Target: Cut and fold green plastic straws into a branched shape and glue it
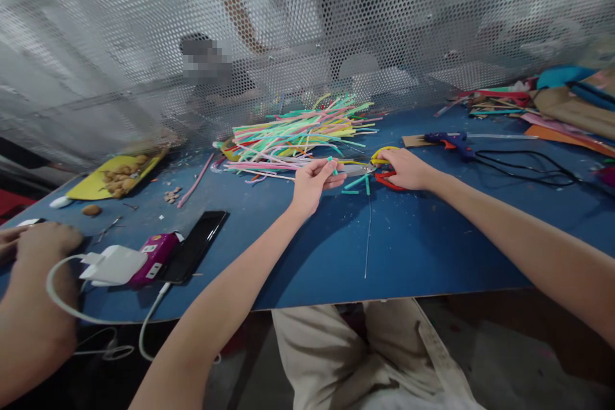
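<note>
My left hand [314, 180] pinches a short teal piece of straw [332, 165] between thumb and fingers, just above the blue table [423, 250]. My right hand [406, 168] rests on a pair of scissors [379, 170] with yellow and red handles, its fingers in the handles; the blades point left toward my left hand. A few cut teal bits [358, 183] lie between the hands. Behind them sits a pile of coloured straws [300, 134]. A thin wire [368, 230] lies on the table toward me.
A blue glue gun [451, 141] with a black cord [528, 170] lies at right, beside cardboard and paper scraps [567, 109]. At left are a black phone [195, 246], a magenta box [156, 256], a white charger [113, 266], and another person's hand [41, 240]. A perforated metal screen [307, 32] backs the table.
</note>
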{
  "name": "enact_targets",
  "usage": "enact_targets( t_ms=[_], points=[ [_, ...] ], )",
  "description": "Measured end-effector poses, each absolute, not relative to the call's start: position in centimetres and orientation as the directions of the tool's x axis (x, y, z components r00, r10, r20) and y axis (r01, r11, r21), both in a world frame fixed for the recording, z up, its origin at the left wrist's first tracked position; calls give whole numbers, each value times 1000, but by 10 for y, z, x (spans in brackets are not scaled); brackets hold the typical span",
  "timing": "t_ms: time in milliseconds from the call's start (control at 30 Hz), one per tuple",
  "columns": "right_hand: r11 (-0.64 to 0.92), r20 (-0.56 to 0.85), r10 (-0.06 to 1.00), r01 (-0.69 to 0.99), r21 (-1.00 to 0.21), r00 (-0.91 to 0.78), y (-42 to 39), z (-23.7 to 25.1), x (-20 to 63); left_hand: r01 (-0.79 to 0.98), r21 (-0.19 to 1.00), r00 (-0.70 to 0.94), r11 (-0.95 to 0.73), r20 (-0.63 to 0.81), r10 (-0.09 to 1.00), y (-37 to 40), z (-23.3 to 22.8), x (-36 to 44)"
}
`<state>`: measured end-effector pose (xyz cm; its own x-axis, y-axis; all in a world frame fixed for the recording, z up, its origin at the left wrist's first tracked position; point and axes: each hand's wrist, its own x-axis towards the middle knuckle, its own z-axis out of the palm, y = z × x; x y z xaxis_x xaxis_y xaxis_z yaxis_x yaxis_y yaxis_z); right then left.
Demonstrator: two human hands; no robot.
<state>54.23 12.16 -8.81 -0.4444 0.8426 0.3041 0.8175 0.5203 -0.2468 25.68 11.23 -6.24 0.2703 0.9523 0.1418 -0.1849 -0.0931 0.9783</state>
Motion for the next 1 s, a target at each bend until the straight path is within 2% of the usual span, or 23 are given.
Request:
enact_targets(
  t_ms=[400, 567, 633, 733, 867, 933, 1000],
  points=[
    [507, 255, 849, 848, -154, -462, 129, -87, 553, -199, 963, 159, -185, 218, 963, 111, -56, 256],
    [503, 322, 836, 855, -128, -444, 126, -82, 553, -173, 962, 123, -209, 232, 965, 110, -55, 256],
    [477, 358, 849, 856, -201, -390, 123, -77, 556, -159, 960, 110, -229, 248, 962, 110, -54, 255],
    [464, 430, 860, 768, -441, -273, 118, -71, 559, -132, 961, 148, -244, 262, 954, 110, -55, 256],
    [419, 438, 895, 487, -766, -83, 110, -69, 549, -88, 972, 293, -217, 233, 927, 108, -59, 258],
    [354, 368, 930, 294, -888, -8, 105, -68, 538, -61, 975, 355, -216, 223, 908, 106, -61, 259],
    [268, 273, 960, 85, -960, 59, 98, -65, 527, -34, 975, 397, -221, 217, 892, 105, -62, 261]
  ],
)
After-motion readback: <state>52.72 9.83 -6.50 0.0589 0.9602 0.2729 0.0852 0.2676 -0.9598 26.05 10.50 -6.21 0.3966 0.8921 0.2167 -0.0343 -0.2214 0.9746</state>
